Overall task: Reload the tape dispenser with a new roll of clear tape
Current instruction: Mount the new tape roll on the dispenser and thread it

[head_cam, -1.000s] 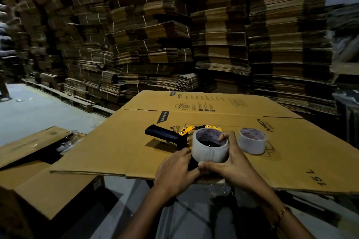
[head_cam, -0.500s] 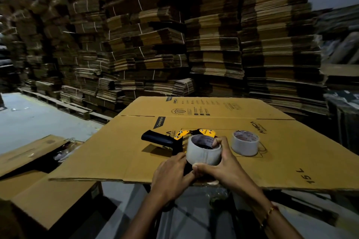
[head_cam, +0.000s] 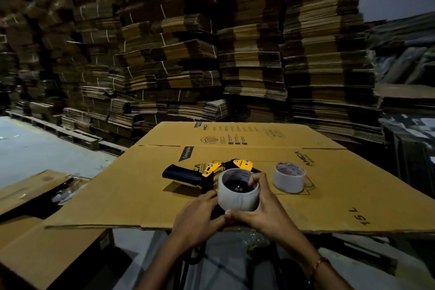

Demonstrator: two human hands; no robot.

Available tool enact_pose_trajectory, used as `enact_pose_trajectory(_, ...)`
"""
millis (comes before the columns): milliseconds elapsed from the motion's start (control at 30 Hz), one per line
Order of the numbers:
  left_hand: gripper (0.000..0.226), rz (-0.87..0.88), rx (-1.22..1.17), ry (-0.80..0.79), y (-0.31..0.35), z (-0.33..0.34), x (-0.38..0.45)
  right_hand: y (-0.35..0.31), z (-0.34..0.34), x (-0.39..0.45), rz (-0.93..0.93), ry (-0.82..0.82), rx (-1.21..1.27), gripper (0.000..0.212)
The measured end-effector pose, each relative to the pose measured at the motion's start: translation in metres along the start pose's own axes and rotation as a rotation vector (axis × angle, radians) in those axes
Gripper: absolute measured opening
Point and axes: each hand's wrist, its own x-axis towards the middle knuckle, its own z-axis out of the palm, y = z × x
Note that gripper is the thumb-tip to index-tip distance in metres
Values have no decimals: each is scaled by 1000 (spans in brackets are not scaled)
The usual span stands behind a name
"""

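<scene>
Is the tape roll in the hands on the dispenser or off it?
On it. The tape roll sits over the dispenser hub, visible inside its core; the right hand holds it.

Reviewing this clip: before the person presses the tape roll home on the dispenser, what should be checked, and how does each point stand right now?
1. Roll held securely: ok. The right hand wraps the tape roll, fingers over its rim.
2. Dispenser steadied: ok. The left hand rests against the tape dispenser beside the roll.
3. Roll over the hub: ok. A hub shows inside the core.
4. Roll fully seated: cannot tell.
5. Tape unwind direction: cannot tell; the loose end is not visible.
6. Spare roll out of the way: ok. It stands apart on the flattened cardboard box.
</scene>
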Motion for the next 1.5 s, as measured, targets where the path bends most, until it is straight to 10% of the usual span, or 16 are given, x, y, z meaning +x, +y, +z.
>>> enact_pose_trajectory(167, 50, 89, -160, -70, -13, -6, -3, -1, -2, 2, 13, 8, 34, 77)
enact_pose_trajectory(400, 18, 9, -75, 650, -26, -23, -9, -5, -7, 3, 60, -43, 74, 77)
enact_pose_trajectory(700, 85, -52, 373, -26, -19, -42, 30, -11, -36, -16, 136, -160, 163, 67)
enact_pose_trajectory(1500, 66, -87, 570, -4, -8, -27, 31, -2, -25, -23, 40, -31, -86, 76)
